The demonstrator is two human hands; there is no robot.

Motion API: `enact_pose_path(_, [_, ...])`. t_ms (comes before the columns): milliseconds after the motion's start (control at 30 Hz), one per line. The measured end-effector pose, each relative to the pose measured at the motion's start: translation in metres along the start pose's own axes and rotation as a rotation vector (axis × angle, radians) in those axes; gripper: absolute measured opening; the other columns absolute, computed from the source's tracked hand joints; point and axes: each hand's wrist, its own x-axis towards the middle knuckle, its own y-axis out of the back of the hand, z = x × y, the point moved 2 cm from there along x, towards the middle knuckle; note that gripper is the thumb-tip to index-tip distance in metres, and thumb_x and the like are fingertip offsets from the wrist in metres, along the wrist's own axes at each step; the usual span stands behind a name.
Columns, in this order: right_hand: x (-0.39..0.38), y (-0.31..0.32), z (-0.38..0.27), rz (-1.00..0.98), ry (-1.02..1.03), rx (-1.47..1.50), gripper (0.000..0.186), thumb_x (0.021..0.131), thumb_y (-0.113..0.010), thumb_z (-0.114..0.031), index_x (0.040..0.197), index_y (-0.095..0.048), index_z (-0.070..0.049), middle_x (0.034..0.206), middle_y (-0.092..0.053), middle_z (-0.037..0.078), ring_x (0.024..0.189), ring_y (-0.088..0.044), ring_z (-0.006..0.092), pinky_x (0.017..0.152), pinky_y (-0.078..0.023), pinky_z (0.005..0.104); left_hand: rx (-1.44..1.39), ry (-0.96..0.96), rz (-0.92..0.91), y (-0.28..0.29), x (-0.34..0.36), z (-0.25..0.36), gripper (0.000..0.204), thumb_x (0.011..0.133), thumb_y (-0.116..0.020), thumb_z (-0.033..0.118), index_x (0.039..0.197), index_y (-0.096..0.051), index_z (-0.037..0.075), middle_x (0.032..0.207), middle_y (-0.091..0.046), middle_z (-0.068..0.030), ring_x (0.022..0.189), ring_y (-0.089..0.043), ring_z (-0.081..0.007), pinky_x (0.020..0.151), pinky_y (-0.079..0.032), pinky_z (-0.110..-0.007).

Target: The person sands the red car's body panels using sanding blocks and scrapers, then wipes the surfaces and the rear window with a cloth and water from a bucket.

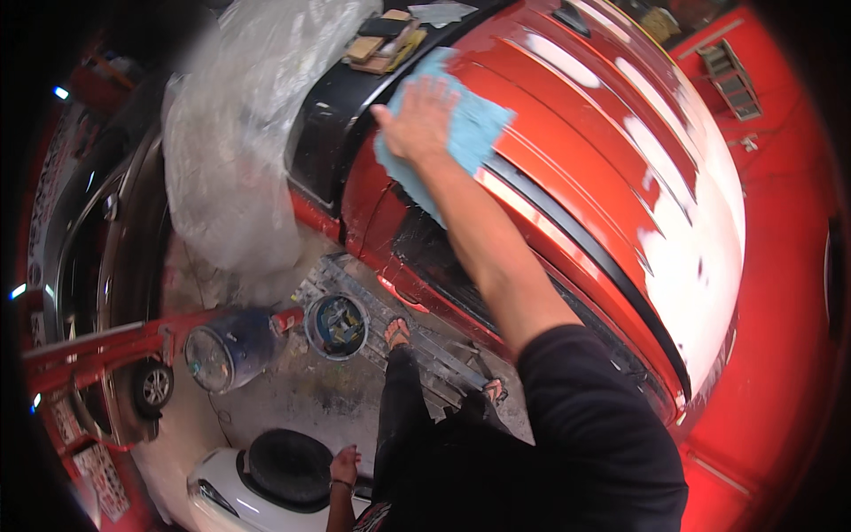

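My right hand (417, 115) lies spread flat on a light blue cloth (479, 133) on the red car's roof (567, 151), near its edge beside a dark glass panel. The roof has white, patchy areas toward the right. My left hand (346, 465) hangs low near my body, fingers curled; whether anything is in them is too small to tell. Wooden blocks and pads (381, 49) sit on the black panel (328, 133) above the cloth.
My sandalled feet (397, 330) are on a narrow platform (443, 372) holding a bucket (337, 324). A blue drum (230, 350), plastic sheeting (226, 142) and a dark car (115, 239) are at left. A white vehicle with a black seat (288, 470) is below.
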Motion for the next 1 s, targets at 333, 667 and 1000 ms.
enact_pose_path(333, [0.032, 0.033, 0.125, -0.072, 0.113, -0.086, 0.068, 0.106, -0.031, -0.066, 0.167, -0.032, -0.037, 0.178, -0.021, 0.002, 0.165, -0.013, 0.0340, 0.129, -0.003, 0.0678, 0.333, -1.240, -0.133, -0.171, 0.037, 0.569, 0.030, 0.107, -0.060, 0.021, 0.129, -0.070, 0.003, 0.116, -0.073, -0.0187, 0.107, -0.069, -0.0377, 0.094, -0.052, -0.045])
enact_pose_path(667, [-0.235, 0.152, 0.611, 0.109, -0.715, -0.200, 0.076, 0.106, -0.035, -0.068, 0.169, -0.030, -0.026, 0.176, -0.027, 0.011, 0.162, -0.021, 0.0387, 0.127, -0.014, 0.0678, 0.591, -1.807, 0.215, -0.375, 0.055, 0.786, 0.040, 0.103, -0.061, 0.031, 0.135, -0.065, 0.007, 0.136, -0.064, -0.0176, 0.133, -0.055, -0.0359, 0.116, -0.036, -0.054])
enact_pose_path(1000, [-0.344, 0.182, 0.770, 0.207, -1.603, -0.173, 0.093, 0.098, -0.032, -0.082, 0.172, -0.021, -0.025, 0.179, -0.015, 0.012, 0.162, -0.011, 0.0495, 0.123, -0.003, 0.0758, 0.958, -1.528, 0.448, -0.431, 0.074, 0.825, 0.062, 0.106, -0.051, 0.047, 0.151, -0.049, 0.005, 0.161, -0.041, -0.0205, 0.156, -0.029, -0.0385, 0.127, -0.017, -0.065])
